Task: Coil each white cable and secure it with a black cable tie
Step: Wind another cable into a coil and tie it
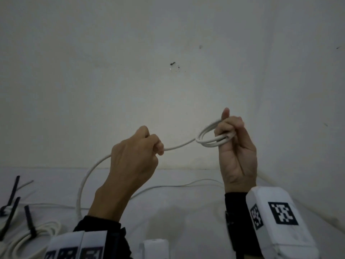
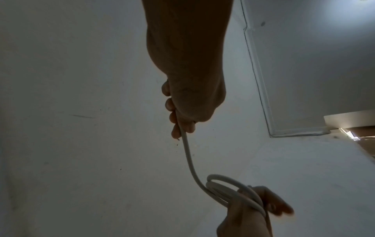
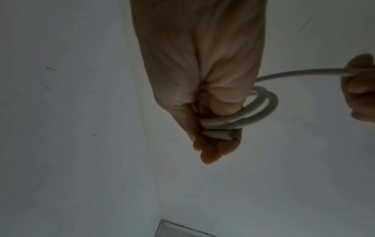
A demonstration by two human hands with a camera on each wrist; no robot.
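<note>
White bed (image 1: 177, 221) (tied coil (image 1: 28, 238), ties (image 1: 14, 191))

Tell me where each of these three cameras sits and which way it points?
Head: worn on the head, facing the wall and bed edge; shows both forearms, left hand and right hand.
Left wrist: looks along the left hand's fingers pinching the white cable, towards the ceiling.
Right wrist: looks along the right hand gripping the coil, also upward.
Shared: both wrist views show the cable's straight run and the opposite hand.
</note>
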